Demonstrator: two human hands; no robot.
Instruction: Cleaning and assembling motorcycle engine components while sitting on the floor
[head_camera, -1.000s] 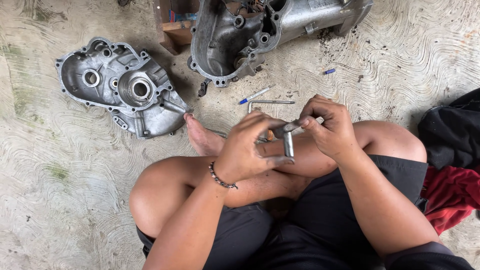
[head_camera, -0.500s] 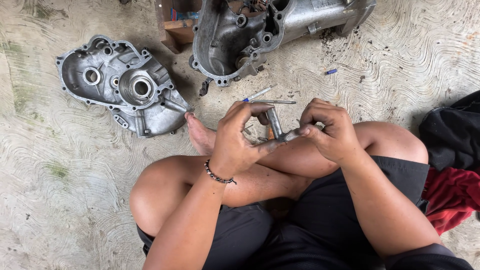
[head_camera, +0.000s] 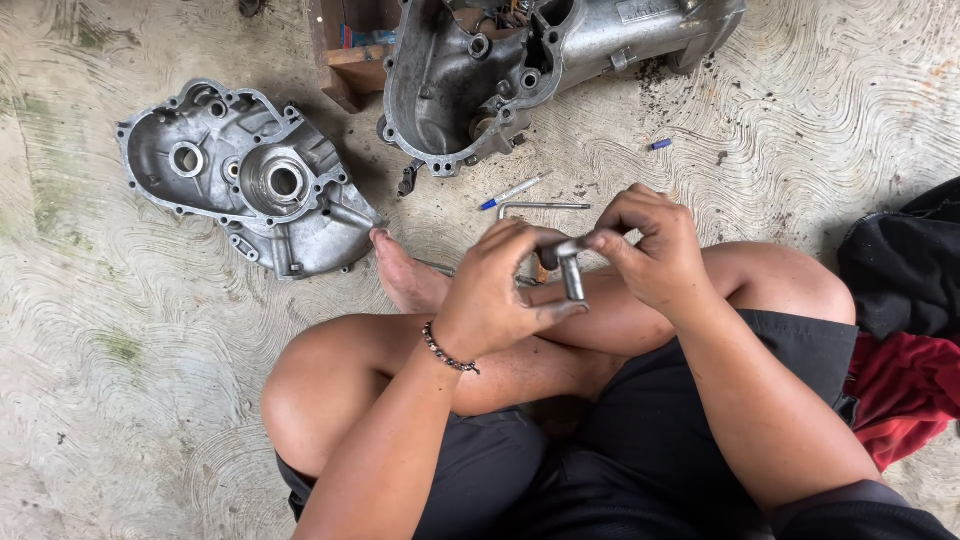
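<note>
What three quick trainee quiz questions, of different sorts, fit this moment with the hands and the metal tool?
1. True or false: both hands grip the metal tool.
2. What lies nearest the bare foot? A) engine cover B) red cloth C) blue cap
3. Which wrist wears the beaded bracelet?

Key:
1. True: left hand and right hand both hold it above the crossed legs.
2. A
3. The left.
</note>
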